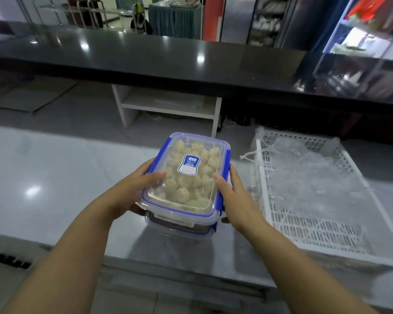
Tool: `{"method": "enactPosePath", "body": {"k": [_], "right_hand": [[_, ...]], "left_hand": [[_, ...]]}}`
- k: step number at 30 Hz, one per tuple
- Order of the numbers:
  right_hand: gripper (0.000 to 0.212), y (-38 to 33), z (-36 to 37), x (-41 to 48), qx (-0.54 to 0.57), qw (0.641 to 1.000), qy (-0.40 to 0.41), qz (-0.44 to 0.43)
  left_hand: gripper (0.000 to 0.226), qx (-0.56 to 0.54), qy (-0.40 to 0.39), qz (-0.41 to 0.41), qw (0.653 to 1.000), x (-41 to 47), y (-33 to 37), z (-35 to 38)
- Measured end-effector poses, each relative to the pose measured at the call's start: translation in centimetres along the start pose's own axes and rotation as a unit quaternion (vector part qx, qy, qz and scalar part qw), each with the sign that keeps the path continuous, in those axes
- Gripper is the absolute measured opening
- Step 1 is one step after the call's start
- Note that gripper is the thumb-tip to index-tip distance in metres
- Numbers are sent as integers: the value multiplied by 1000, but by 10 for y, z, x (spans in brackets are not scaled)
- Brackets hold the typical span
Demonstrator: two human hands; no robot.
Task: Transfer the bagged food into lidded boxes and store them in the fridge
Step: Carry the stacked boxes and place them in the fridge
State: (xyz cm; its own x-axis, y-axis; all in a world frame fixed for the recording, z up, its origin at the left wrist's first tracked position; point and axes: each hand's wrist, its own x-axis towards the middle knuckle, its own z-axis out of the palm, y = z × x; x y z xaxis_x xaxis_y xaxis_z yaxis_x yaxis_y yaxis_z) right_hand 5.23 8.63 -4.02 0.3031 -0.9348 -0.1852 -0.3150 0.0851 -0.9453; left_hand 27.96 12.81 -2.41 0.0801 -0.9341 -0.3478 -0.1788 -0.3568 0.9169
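A clear lidded box (186, 175) with blue clips and a blue label is full of pale round food pieces. It is lifted a little above the white counter (55, 177). My left hand (134, 189) grips its left side, thumb on the lid. My right hand (234, 193) grips its right side, thumb on the lid too. Under it stands a second clear box (179, 230) with a blue-trimmed lid, mostly hidden. An empty clear plastic bag (304, 168) lies in the white tray to the right.
The white perforated tray (315, 234) takes up the counter's right part. Beyond the counter, a white open shelf unit (168, 105) stands under a long black counter (145, 55). A glass-fronted cabinet (361, 30) shows at the far right.
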Motion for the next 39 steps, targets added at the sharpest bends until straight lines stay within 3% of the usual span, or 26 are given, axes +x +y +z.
{"method": "enactPosePath", "body": {"k": [5,10,16,21,30,39], "right_hand": [[40,4,14,-5,117,992,40,10],[31,-7,16,-12,167,984,69,10],[41,-27,-8,-21,202,975,73,-51],[41,-49,-61,-40,218,965,92,-115],[47,-34,-210,-104,218,948,174,-156],[36,22,-366,-191,184,931,273,-155]], "left_hand": [[38,-26,-37,31,999,0,-3,-1],[41,-45,-23,66,997,-3,-4,6],[32,-81,2,135,988,-14,21,20],[46,-99,-15,204,974,-28,66,53],[57,-94,-93,277,952,-35,133,194],[47,-53,-214,312,924,-25,178,382]]}}
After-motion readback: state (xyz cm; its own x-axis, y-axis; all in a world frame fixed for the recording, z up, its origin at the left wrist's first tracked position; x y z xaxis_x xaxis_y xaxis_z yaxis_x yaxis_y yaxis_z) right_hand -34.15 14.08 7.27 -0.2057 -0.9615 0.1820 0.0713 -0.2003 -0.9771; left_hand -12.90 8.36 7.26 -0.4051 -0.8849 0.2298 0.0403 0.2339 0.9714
